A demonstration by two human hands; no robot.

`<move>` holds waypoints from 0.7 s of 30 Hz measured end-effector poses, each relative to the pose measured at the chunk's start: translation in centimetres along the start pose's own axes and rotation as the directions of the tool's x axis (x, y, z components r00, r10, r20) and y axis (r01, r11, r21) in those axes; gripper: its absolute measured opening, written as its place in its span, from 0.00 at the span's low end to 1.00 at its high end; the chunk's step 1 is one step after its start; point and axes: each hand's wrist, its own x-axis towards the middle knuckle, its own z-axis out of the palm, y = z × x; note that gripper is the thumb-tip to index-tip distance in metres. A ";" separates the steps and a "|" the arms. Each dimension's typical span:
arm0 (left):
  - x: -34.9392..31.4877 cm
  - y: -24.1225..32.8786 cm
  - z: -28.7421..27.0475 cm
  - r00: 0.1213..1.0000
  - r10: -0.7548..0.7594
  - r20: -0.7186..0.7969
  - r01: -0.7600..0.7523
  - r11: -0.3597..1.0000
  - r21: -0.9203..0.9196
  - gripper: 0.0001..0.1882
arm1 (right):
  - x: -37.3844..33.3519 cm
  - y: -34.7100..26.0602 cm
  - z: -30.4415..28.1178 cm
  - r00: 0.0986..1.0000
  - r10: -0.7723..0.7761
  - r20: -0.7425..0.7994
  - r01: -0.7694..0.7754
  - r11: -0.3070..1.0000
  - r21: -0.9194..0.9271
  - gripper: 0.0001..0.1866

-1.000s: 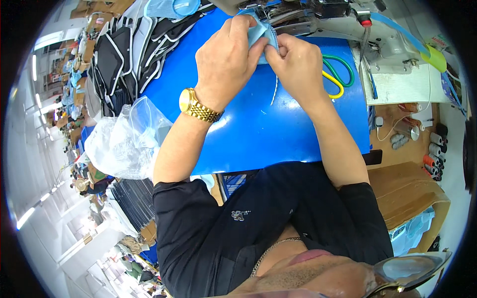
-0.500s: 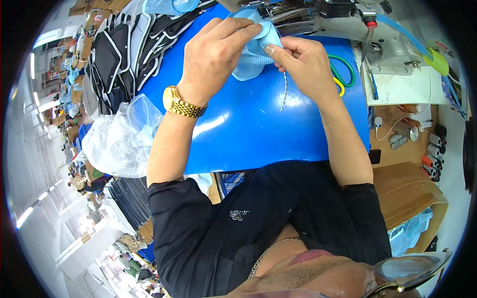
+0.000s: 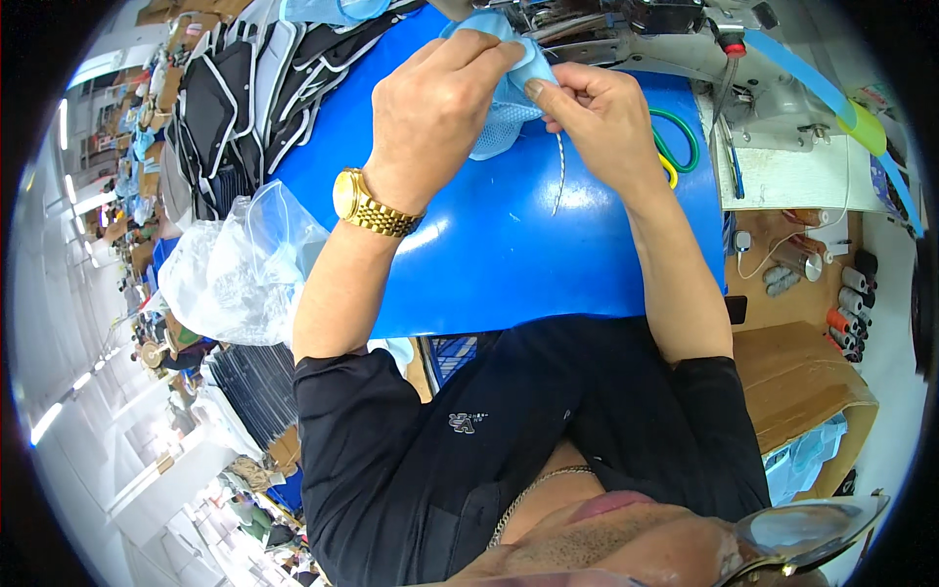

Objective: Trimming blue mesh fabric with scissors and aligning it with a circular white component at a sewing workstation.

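Light-blue fabric, partly mesh, sat between two bare hands at the blue tabletop's twelve o'clock.
From where I stood, the left hand had its fingers bent and drawn together on the cloth, its thumb hidden from me; the right hand, nearly closed, pinched the edge between thumb and curled fingers. A pale cord trailed from there toward five o'clock. Reckoned from the cloth, a machine stood at two, green and yellow looped handles lay past the right hand at three, black pieces with white edging at nine, a clear plastic bag at eight.
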 end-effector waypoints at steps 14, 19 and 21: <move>0.2 1.8 0.8 0.989 -0.150 -0.010 0.150 0.987 0.057 0.11 | -0.1 -1.0 0.1 0.996 -0.070 -0.055 0.060 0.984 -0.167 0.13; 0.1 1.3 1.4 0.993 -0.095 -0.067 0.100 0.992 0.078 0.12 | -0.3 -0.9 0.2 0.997 -0.042 -0.060 0.034 0.991 -0.131 0.12; 0.1 1.4 1.4 0.991 -0.092 -0.094 0.099 0.992 0.083 0.12 | 0.1 -0.6 0.4 0.996 -0.058 -0.075 0.052 0.995 -0.090 0.12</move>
